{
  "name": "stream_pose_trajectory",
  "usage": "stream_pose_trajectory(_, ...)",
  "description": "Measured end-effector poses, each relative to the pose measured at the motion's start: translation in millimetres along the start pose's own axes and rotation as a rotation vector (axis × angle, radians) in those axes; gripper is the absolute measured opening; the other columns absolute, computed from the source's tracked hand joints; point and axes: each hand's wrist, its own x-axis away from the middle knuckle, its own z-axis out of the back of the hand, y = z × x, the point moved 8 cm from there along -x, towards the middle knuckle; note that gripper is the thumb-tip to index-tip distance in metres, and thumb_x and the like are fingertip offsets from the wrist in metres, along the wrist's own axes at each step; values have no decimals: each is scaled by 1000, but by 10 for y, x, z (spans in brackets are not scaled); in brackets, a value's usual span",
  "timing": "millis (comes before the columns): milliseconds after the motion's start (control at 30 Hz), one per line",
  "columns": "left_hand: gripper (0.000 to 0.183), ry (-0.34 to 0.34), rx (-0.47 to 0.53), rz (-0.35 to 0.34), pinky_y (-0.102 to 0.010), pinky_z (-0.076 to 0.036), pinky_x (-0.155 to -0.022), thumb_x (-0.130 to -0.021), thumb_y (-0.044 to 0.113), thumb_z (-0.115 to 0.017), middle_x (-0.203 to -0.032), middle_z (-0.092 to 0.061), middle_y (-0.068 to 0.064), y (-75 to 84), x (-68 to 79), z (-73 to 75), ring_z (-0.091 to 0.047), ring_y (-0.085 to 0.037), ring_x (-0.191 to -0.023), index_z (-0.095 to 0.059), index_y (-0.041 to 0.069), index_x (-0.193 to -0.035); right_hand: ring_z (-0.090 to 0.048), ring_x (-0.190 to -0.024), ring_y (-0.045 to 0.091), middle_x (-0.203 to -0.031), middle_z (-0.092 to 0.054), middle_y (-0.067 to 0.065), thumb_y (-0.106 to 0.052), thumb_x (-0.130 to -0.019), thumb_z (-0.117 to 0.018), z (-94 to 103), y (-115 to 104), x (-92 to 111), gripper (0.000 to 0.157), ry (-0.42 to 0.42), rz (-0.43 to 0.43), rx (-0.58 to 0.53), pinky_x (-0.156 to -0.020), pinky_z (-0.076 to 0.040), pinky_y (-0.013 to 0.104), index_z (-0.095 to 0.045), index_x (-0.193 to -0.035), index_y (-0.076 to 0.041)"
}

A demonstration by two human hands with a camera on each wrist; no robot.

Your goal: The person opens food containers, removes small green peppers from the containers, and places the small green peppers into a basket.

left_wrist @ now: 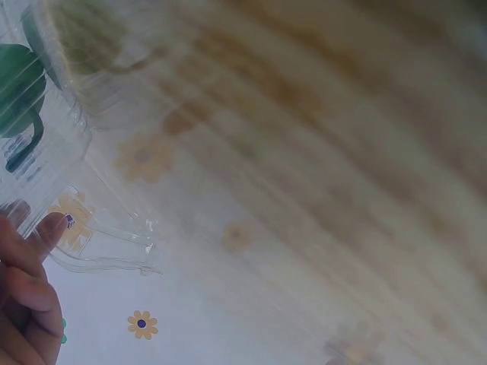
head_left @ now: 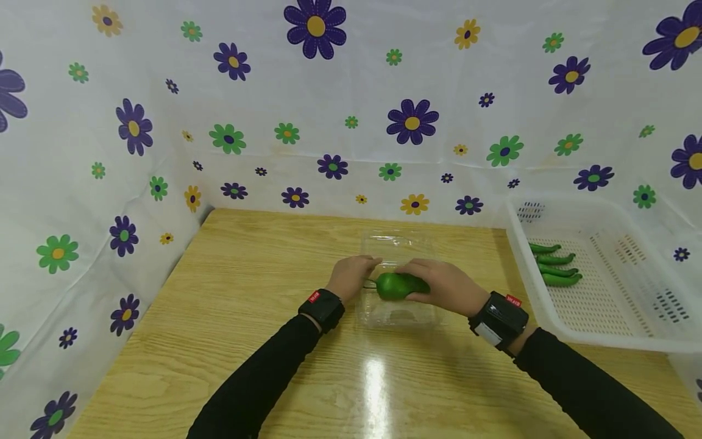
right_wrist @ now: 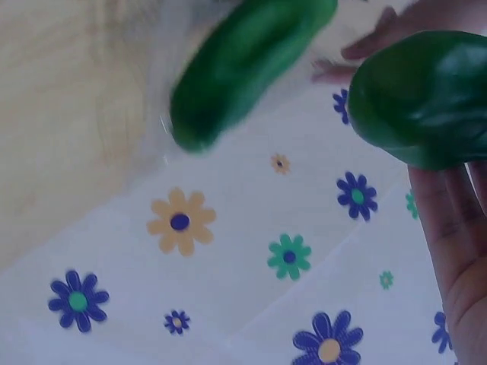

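Observation:
A clear plastic clamshell box [head_left: 397, 314] stands open on the table. Over its tray, my right hand [head_left: 446, 286] grips a large green pepper [head_left: 392, 286] between fingers and thumb, its thin stem pointing left. The right wrist view shows this held pepper [right_wrist: 418, 99] close up, and a second green pepper [right_wrist: 243, 76] lying in the box. At the box's left side, my left hand [head_left: 350, 277] pinches the plastic edge; its curled fingers [left_wrist: 34, 296] appear in the left wrist view. Through the clear wall there, a green pepper with a curved stem [left_wrist: 19, 91] is visible.
To the right stands a white perforated plastic basket [head_left: 548, 305] with several slim green peppers [head_left: 556, 268] along its left side. A flower-printed sheet [head_left: 351, 79] hangs behind and to the left of the wooden table [head_left: 247, 268].

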Motion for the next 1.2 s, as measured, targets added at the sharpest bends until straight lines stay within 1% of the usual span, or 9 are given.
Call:
stream_pose_trajectory(100,29,16,-36,5,-28,-56,-71,-93,14,-58,-108,-71,-2,-20,-8,-27,-68,-17,-89,-67,19,-120,-65,-90,15,-106,-67,6,-19,-75,-79,158,30,-31,48,4,-9,16,-74,-56,30,-62,-119,-8)
stream_pose_trajectory(233,26,35,-55,-7,-28,-56,-67,-93,16,-57,-106,-72,-2,8,-1,-9,-69,-17,-85,-68,18,-118,-65,-88,16,-106,-66,7,-17,-75,-79,395,87,-60,49,24,-23,21,-72,-56,31,-62,-119,-7)
stream_pose_trajectory(400,28,54,-32,-28,-28,-56,-69,-93,12,-58,-106,-72,-3,52,20,32,-69,-18,-88,-68,16,-118,-65,-90,20,-107,-66,10,-14,-75,-79,667,208,-54,49,41,-51,40,-74,-56,34,-60,-120,-5)
stream_pose_trajectory(533,28,57,-27,-32,-27,-56,-67,-93,12,-57,-107,-72,-3,51,22,25,-69,-18,-87,-67,16,-119,-64,-90,22,-105,-66,11,-12,-75,-79,858,336,19,48,49,-105,78,-76,-56,38,-61,-119,-5)
stream_pose_trajectory(733,28,65,-47,-46,-27,-55,-65,-94,14,-56,-106,-72,-3,30,17,-1,-69,-17,-84,-67,16,-120,-64,-91,28,-107,-66,16,-9,-75,-78,1071,551,264,51,47,-187,114,-77,-56,44,-59,-122,-5)
stream_pose_trajectory(833,28,61,-58,-43,-27,-55,-65,-95,15,-55,-107,-71,-3,19,14,-5,-69,-17,-86,-66,17,-121,-64,-95,30,-110,-66,18,-8,-75,-78,1172,710,416,52,44,-256,130,-80,-54,47,-58,-123,-3)
stream_pose_trajectory(967,29,50,-48,-37,-27,-55,-66,-95,15,-54,-109,-71,-4,11,15,-5,-69,-18,-87,-65,17,-122,-64,-92,30,-107,-66,18,-6,-73,-79,1320,929,626,52,63,-317,165,-79,-54,47,-59,-121,-1)
stream_pose_trajectory(1033,29,49,-39,-37,-27,-55,-65,-95,15,-54,-109,-71,-4,13,19,1,-69,-18,-86,-65,17,-122,-64,-91,32,-107,-66,20,-5,-74,-78,1383,1059,741,53,56,-369,164,-77,-53,49,-58,-123,1)
stream_pose_trajectory(1200,29,51,-37,-41,-27,-55,-64,-95,14,-55,-109,-71,-4,18,19,10,-69,-18,-86,-66,16,-122,-61,-94,41,-110,-61,29,-13,-82,-73,1507,1465,1060,54,18,-578,156,-78,-50,55,-52,-129,3)
